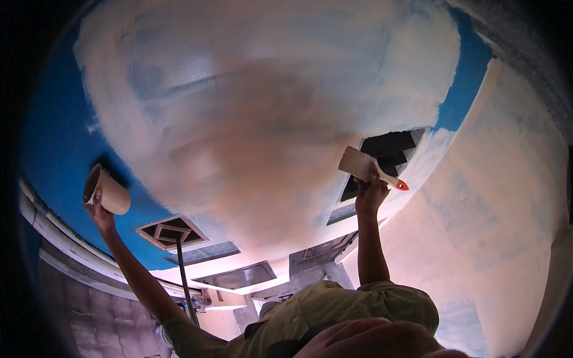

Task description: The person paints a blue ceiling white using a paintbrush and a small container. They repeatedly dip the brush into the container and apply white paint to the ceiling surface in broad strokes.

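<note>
My left hand [100, 209] is wrapped round a cream-coloured paint pot [114, 194], which is tilted with its dark mouth turned to the left. In my raised right hand [372, 192] is a wide flat paintbrush [359, 162]. Its pale bristle end points up and left, and the handle's orange-red tip sticks out to the right. Behind both hands spreads a large surface with streaky cream paint [268, 101] over blue. Bare blue paint [65, 113] shows along the left side, behind the pot. Whether the bristles touch the surface, I cannot tell.
Behind the brush lies a dark rectangular opening [391, 149]. A square framed recess [161, 230] is near my left forearm, with a dark pole [184, 274] below it. Grey panels [239, 275] sit lower down. Pale mouldings [71, 238] and a block wall [98, 310] are at left.
</note>
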